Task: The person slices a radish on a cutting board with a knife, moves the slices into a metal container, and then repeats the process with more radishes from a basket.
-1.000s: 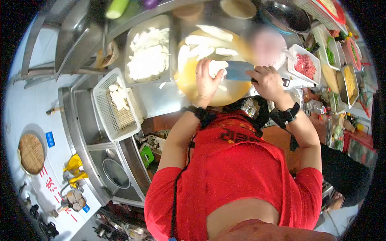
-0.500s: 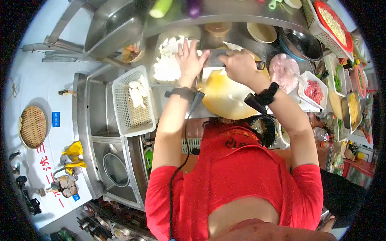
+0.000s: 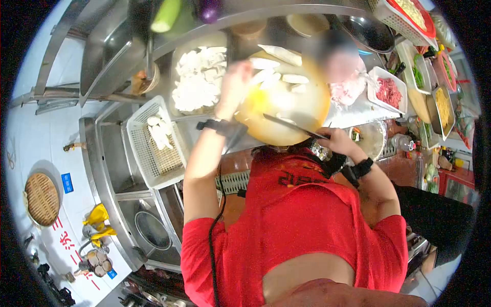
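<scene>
My right hand [image 3: 337, 142] grips the handle of a kitchen knife [image 3: 287, 124], whose dark blade lies low over the near side of the round yellowish cutting board [image 3: 318, 110]. Several white vegetable pieces [image 3: 295, 79] rest on the far half of the board. My left hand [image 3: 237, 77] is at the board's left edge, beside a tray heaped with cut white pieces [image 3: 197, 87]. Motion smears its fingers.
Left of me, a white basket [image 3: 140, 134] holds more white vegetables, next to steel sinks [image 3: 117, 153]. On the right are a clear plastic bag [image 3: 348, 92], a tray of chopped red meat [image 3: 387, 93] and a dark pan [image 3: 368, 33]. A green vegetable [image 3: 166, 15] lies at the back.
My right hand has drawn the knife from the board's far left edge down to its near right side. The left hand has moved slightly nearer, and white pieces now show on the board.
</scene>
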{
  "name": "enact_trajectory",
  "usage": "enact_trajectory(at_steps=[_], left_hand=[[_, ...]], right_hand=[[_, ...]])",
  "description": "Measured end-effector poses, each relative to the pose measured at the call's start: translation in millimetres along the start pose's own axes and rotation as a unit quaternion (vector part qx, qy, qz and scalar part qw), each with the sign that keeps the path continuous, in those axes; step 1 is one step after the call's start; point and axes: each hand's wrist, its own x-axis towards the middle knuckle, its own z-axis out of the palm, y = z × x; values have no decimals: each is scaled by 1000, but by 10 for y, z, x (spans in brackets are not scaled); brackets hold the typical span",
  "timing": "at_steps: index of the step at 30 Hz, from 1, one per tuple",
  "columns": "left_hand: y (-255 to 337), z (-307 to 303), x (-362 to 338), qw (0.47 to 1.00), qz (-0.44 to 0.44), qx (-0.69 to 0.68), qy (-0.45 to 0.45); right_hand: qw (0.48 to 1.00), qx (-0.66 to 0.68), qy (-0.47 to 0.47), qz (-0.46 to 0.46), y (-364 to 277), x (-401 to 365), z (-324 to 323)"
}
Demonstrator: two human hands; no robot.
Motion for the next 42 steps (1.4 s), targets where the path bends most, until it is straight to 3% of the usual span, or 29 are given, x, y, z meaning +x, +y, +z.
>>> enact_trajectory(at_steps=[1, 2, 4, 8, 9, 11, 17, 19, 21, 23, 24, 31, 34, 42], left_hand=[[180, 98, -17, 995, 3, -5, -95], [200, 309, -56, 991, 94, -11, -91], [247, 680, -141, 985, 117, -20, -128], [344, 1173, -263, 974, 116, 17, -191], [349, 1252, -278, 973, 119, 13, -197], [342, 1383, -301, 973, 114, 115, -167], [229, 1125, -566, 986, 34, 26, -161], [200, 858, -795, 979, 59, 39, -191], [174, 731, -1028, 971, 77, 51, -223], [168, 732, -1250, 983, 71, 39, -165], [250, 745, -1288, 990, 95, 36, -94], [320, 1023, -1560, 997, 62, -18, 29], [272, 1057, -1587, 996, 71, -41, 23], [245, 1081, -1609, 995, 94, -21, 36]], right_hand=[[1000, 12, 0, -10, 99, -56, 68], [1000, 16, 2, -6, 180, -102, 111], [994, 56, 53, 80, 372, -198, 191], [982, 70, 148, 96, 689, -396, 179], [967, 122, 126, 187, 519, -462, 70], [966, 121, 156, 170, 631, -567, 82], [976, 114, 138, 120, 615, -658, 135], [979, 122, 139, 88, 555, -590, 198], [987, -43, 130, 80, 504, -470, 262], [990, -62, 111, 57, 600, -287, 391], [986, -109, 116, 55, 551, -200, 399], [964, -212, 156, -41, 394, -16, 395], [960, -263, 96, -9, 353, 105, 521], [961, -263, 81, -10, 339, 117, 498]])
